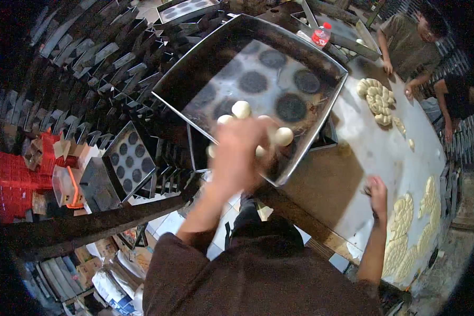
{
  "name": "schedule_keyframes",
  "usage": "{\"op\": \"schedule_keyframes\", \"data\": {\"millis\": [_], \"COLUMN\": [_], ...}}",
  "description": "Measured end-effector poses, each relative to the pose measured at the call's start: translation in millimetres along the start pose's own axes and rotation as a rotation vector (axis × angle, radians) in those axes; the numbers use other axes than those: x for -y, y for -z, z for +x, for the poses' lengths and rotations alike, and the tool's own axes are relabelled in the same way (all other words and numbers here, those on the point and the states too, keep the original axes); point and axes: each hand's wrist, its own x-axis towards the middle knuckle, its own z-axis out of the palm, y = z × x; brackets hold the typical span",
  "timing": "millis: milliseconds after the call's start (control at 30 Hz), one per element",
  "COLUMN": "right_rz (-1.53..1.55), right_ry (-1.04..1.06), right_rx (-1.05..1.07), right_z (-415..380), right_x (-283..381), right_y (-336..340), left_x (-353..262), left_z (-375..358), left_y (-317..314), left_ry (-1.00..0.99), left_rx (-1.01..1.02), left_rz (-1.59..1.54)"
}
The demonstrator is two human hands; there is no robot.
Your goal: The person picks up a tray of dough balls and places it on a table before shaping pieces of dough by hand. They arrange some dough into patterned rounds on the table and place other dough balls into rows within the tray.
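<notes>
My left hand (239,150), smeared by motion, is over the near corner of a deep metal baking tray (195,122) with dark round marks on its bottom. Around its fingers are several round dough balls, one dough ball (241,109) beyond them and another dough ball (284,136) to their right. The hand hides part of this group. Over the pale work table, my right hand (376,196) has its fingers curled in, and I cannot tell what they hold. Braided-looking clusters of dough pieces (402,218) lie to its right.
More dough pieces (378,100) lie farther up the table (361,158), near a person (413,45) at its far side. A red-capped bottle (321,35) stands behind the tray. Stacked metal trays (95,58) fill the left; a smaller tray (129,160) leans below them.
</notes>
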Motion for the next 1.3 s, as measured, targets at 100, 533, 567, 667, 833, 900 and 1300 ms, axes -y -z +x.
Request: {"op": "schedule_keyframes", "data": {"millis": [100, 533, 567, 667, 833, 900, 1300], "right_rz": [-0.459, -0.245, -0.188, -0.097, -0.529, -0.501, -0.355], "right_ry": [0.718, 1.245, 1.173, 0.866, 0.206, 0.103, 0.073], "right_rx": [0.286, 0.201, 0.062, -0.344, -0.663, -0.775, -1.165], "right_z": [-7.3, 30.5, 21.5, 12.4, -79.2, -112.1, -101.8], "right_x": [159.4, 194.7, 166.9, 24.5, -209.3, -243.7, -279.5], "right_y": [-130.5, -210.9, -171.8, -59.8, 93.9, 141.1, 164.5], "left_x": [103.5, 146.9, 136.5, 19.4, -201.5, -246.8, -346.0], "left_z": [22.5, 25.8, 25.5, 63.6, 100.2, 96.1, -16.3], "left_y": [41.1, 49.9, 49.4, -3.9, -177.8, -298.1, -738.3], "left_ry": [0.183, 0.154, 0.165, 0.066, -0.263, -0.454, 0.12], "left_rx": [-0.045, 0.212, 0.144, -0.121, 0.367, 0.714, 0.982], "left_rz": [0.565, 0.565, 0.645, 0.464, -0.385, -0.488, -0.167]}}
